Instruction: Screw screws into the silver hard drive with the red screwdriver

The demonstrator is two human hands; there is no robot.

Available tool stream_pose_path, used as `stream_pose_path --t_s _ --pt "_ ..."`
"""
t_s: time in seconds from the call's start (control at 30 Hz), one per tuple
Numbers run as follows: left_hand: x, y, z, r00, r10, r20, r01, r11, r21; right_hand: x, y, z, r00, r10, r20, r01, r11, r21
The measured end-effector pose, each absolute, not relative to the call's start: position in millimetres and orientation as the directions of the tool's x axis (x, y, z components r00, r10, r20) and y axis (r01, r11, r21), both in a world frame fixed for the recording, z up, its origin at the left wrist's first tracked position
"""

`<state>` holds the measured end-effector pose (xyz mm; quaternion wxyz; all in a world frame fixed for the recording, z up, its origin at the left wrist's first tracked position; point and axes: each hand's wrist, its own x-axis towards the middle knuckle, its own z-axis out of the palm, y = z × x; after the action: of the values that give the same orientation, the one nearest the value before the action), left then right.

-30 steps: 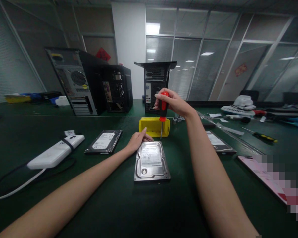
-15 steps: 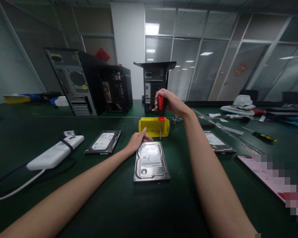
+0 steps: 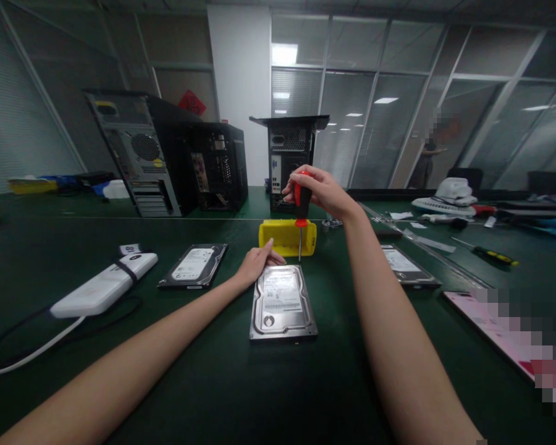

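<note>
A silver hard drive [image 3: 282, 300] with a white label lies flat on the dark green table in front of me. My left hand [image 3: 258, 262] rests at its far left corner, fingers stretched over the far edge and thumb raised. In my right hand [image 3: 317, 188] is a red and black screwdriver [image 3: 302, 201], held upright by the handle. Its tip points down at the drive's far right corner; whether it touches a screw there is too small to tell. Just behind the drive stands a yellow tray [image 3: 282, 238], tilted towards me.
Other hard drives lie left [image 3: 193, 266] and right [image 3: 405, 266]. A white power strip [image 3: 106, 284] with cables is at the left. Computer cases [image 3: 171, 148] stand at the back. A yellow and black screwdriver [image 3: 491, 254] lies at the right; a person [image 3: 426, 162] is in the background.
The fingers of my right hand have shifted and loosened a little around the screwdriver handle. My left hand and the drive are unmoved. A person has appeared in the background at right.
</note>
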<state>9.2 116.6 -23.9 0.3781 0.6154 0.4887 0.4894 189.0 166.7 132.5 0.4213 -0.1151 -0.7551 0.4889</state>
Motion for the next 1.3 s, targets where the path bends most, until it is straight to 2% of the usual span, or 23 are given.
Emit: stream_pose_path --t_s 0.2,0.4,1.3 --pt "9.3 116.1 -22.9 0.044 0.972 0.229 0.229 -0.233 0.945 187.7 171.7 129.5 -0.572 0.602 0.557 -0.251 0.518 -0.817" --pt "9.2 116.0 -23.5 0.055 0.970 0.238 0.237 -0.244 0.940 189.3 170.7 131.5 -0.543 0.650 0.532 -0.211 0.508 -0.835" --pt "10.2 113.6 -19.4 0.053 0.974 0.218 0.226 -0.224 0.948 190.0 173.8 129.9 -0.539 0.623 0.567 -0.235 0.535 -0.812"
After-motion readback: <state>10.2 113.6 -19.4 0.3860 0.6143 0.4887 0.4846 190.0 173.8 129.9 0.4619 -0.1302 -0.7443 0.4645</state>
